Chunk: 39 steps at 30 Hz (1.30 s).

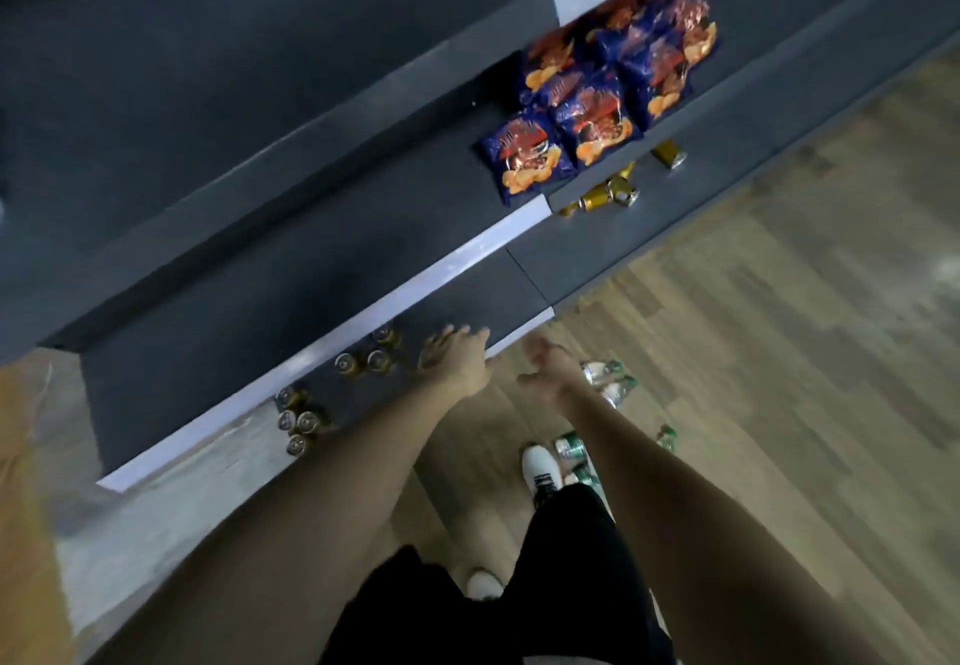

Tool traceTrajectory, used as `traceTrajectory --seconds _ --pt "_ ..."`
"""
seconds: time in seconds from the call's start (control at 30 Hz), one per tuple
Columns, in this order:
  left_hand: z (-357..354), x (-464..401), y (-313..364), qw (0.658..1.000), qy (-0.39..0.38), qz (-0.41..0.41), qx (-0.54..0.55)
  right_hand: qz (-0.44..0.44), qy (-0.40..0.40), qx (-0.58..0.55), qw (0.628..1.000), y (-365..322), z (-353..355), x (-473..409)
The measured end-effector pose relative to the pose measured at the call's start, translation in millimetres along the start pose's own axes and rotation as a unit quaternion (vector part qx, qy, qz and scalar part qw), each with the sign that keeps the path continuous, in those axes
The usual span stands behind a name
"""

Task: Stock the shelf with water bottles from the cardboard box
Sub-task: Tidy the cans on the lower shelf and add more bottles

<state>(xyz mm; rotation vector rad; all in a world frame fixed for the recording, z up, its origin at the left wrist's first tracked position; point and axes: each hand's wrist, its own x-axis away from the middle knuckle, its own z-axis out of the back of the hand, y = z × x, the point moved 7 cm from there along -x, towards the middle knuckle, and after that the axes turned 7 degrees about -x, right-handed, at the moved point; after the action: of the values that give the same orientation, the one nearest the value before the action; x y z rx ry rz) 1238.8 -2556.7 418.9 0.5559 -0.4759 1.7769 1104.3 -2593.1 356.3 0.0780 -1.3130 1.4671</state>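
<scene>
Closest to the camera, black shorts (545, 586) and a white sneaker (541, 467) are seen over a wood-look floor (779, 352), with both bare arms stretched out ahead. Water bottles (608, 378) with green caps are scattered on the floor just beyond and below the right hand (550, 371), a few more lying back near the sneaker; they're kinda blurry, so a count can't really be given. The right hand is held loose and half open, thumb apart from the fingers, nothing gripped in it. Just to its left, the left hand (460, 355) is laid flat with fingers spread on the front edge of the dark lower shelf (467, 295), also empty. Further left of that hand, gold cans (369, 358) are stood in small clusters on the same shelf. Past the hands, a pale price strip (415, 290) runs along the next shelf up. Farthest out, up and to the right, blue chip bags (597, 108) are piled, with a couple more gold cans tipped underneath them.
</scene>
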Motion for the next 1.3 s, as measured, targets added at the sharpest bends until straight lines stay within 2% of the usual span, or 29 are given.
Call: traceTrajectory --seconds 0.33,0.77,0.93,1.2,1.3 --pt "-74.0 -82.0 66.7 0.997 -0.066 -0.045 -0.001 -0.109 0.063 -0.102 0.987 109.1 21.0 -59.3" --pt "-272.8 -240.0 94.2 0.983 -0.137 -0.120 -0.032 -0.203 0.113 -0.096 0.968 280.3 -52.8 -190.4" --pt "-339.0 -288.5 97.8 0.981 -0.147 -0.124 -0.023 -0.222 0.106 -0.084 0.966 331.9 -90.3 -235.0" --pt "-407.8 -342.8 112.2 0.975 -0.161 -0.149 -0.025 -0.242 0.183 -0.126 0.944 398.0 -109.6 -277.0" --pt "-426.4 -359.2 122.0 0.971 -0.161 -0.168 -0.047 -0.222 0.177 -0.133 0.950 417.5 -118.6 -293.6"
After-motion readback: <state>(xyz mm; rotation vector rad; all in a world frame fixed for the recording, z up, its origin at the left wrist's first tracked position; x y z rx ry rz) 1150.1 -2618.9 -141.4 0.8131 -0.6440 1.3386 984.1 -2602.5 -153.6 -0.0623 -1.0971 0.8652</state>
